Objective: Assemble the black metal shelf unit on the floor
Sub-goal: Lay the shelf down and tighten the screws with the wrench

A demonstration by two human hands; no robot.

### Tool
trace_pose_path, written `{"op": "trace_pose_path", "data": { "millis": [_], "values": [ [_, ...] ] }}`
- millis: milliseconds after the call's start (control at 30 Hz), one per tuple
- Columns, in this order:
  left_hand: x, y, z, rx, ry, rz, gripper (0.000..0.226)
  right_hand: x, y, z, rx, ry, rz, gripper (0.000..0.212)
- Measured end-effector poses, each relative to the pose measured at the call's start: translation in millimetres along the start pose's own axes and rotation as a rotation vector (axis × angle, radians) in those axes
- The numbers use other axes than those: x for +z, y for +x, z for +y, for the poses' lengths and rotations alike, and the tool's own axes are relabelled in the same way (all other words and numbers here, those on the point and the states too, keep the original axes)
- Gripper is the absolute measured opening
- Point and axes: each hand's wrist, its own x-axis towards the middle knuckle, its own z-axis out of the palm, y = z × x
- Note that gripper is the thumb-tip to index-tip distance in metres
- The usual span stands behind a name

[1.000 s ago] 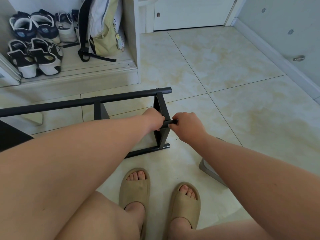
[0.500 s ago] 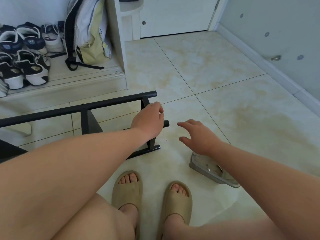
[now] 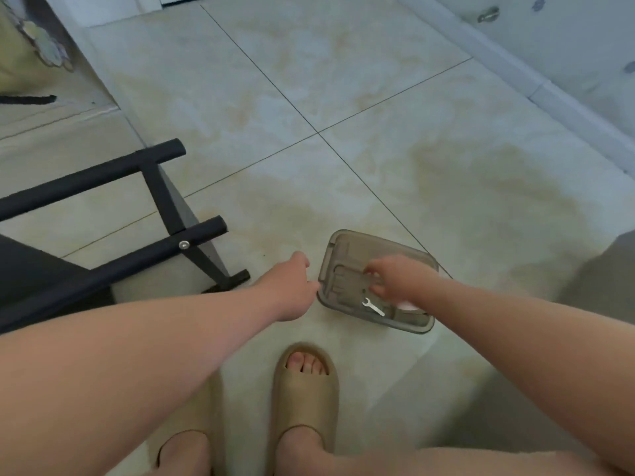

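Off the black shelf frame [image 3: 165, 214], now at the clear tray [image 3: 360, 242].
Reaching inside with right grip [image 3: 395, 276], left grip [image 3: 292, 286] beside rim; closure of both unclear.

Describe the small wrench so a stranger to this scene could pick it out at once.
On the tiled floor, right of the black shelf frame, lies a smoky clear plastic tray. The wrench lies inside it near the closer edge, just this side of the right hand. It is the only bright silvery tool there.

One wide-angle camera, worn on the head, is looking forward and steeply down, hanging close over the left hand [image 3: 292, 290], right hand [image 3: 398, 276] and tiled floor [image 3: 378, 97].
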Motion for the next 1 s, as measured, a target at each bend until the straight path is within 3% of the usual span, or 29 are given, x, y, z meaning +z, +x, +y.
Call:
{"op": "trace_pose_path", "data": {
  "millis": [233,467,567,667,1000],
  "values": [
    [33,47,-27,-0.090,-0.109,-0.084,0.049,53,48,33,0.028,0.081,-0.070,0.033],
    [58,63,-27,-0.077,-0.444,-0.058,0.014,80,77,12,-0.171,0.125,-0.104,0.031],
    [61,64,-24,-0.082,-0.522,-0.020,0.015,84,85,-2,-0.232,0.161,-0.087,0.030],
    [61,64,-22,-0.083,-0.552,-0.012,0.012,87,91,-8,-0.258,0.145,-0.072,0.035],
    [61,61,-22,-0.093,-0.533,-0.008,0.016,102,102,-8,-0.317,0.129,0.041,0.017]
  ]
}}
